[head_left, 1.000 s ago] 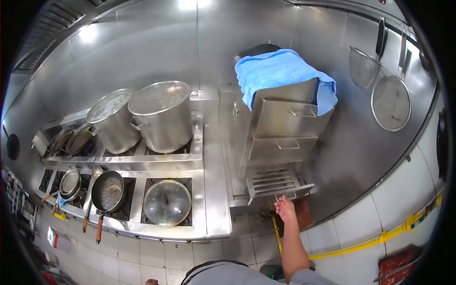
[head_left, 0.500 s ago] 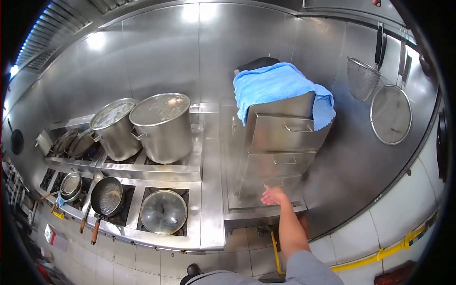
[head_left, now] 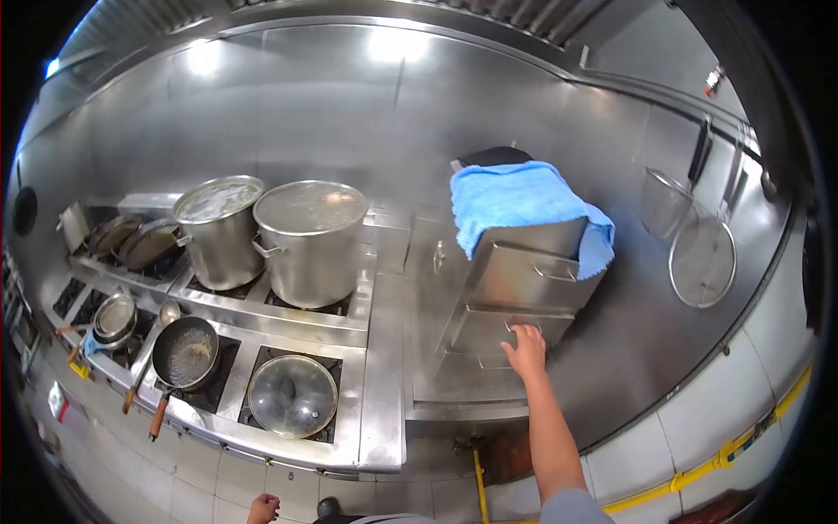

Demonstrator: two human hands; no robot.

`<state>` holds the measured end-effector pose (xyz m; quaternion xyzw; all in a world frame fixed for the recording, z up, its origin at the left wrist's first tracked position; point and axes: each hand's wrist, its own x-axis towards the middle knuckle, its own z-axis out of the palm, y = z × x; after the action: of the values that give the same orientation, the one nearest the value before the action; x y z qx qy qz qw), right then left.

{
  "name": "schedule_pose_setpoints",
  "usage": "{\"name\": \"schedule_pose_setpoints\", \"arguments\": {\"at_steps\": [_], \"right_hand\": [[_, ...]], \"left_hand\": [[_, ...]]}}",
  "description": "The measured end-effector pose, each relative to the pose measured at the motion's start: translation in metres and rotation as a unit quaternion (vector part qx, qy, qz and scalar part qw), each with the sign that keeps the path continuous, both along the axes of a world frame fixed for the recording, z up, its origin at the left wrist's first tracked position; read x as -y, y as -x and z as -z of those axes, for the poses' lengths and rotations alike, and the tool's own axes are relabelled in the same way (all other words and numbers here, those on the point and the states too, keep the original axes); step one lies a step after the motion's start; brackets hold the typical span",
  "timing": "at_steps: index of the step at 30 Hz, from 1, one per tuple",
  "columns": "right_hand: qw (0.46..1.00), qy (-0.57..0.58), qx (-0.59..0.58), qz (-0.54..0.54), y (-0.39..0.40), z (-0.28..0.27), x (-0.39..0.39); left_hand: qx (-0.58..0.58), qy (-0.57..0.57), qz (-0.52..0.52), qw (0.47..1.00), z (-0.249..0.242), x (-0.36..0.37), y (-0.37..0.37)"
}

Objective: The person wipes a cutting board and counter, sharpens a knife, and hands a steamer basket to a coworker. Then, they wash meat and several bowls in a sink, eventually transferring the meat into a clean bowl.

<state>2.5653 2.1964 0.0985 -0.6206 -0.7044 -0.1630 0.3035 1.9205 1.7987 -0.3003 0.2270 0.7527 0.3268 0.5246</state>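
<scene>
My right hand (head_left: 525, 351) reaches up to the middle drawer (head_left: 484, 326) of a steel drawer cabinet (head_left: 528, 237). Its fingers are curled over that drawer's handle (head_left: 513, 327), and all the drawers look closed. A blue towel (head_left: 524, 203) drapes over the cabinet's top and hangs down its right side. My left hand (head_left: 264, 508) is low at the bottom edge, fingers curled in, with nothing visible in it. The nearest thing above it is the stove front, with a glass-lidded pan (head_left: 292, 397) on a burner.
Two tall stockpots (head_left: 312, 249) of liquid stand on the rear burners. A dark wok (head_left: 185, 356) with a wooden handle sits in front of them. Wire strainers (head_left: 703, 262) hang on the right wall. A yellow pipe (head_left: 690, 478) runs low along the tiles.
My right hand has risen from beside the lowest drawer to the middle drawer's handle. My left hand has come into view at the bottom. The view has shifted slightly.
</scene>
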Motion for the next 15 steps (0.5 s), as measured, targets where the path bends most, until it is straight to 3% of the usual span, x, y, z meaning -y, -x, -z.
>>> {"name": "schedule_pose_setpoints", "arguments": {"at_steps": [3, 7, 10, 13, 15], "right_hand": [[0.998, 0.039, -0.027, 0.036, 0.006, 0.001, 0.006], [0.999, 0.003, -0.030, 0.035, 0.013, 0.004, 0.046], [0.998, -0.013, -0.025, 0.050, 0.010, 0.014, 0.089], [0.996, -0.015, -0.054, 0.064, 0.008, 0.021, 0.150], [0.995, -0.018, -0.068, 0.066, 0.007, 0.023, 0.186]], "left_hand": [[-0.007, -0.022, 0.045, 0.999, 0.009, 0.004, -0.005], [0.028, 0.030, 0.072, 0.997, 0.045, 0.033, 0.006], [0.033, 0.132, 0.045, 0.990, 0.051, 0.062, 0.023], [0.012, 0.097, 0.080, 0.992, 0.050, 0.091, 0.050], [-0.067, -0.021, 0.173, 0.982, 0.046, 0.101, 0.069]]}}
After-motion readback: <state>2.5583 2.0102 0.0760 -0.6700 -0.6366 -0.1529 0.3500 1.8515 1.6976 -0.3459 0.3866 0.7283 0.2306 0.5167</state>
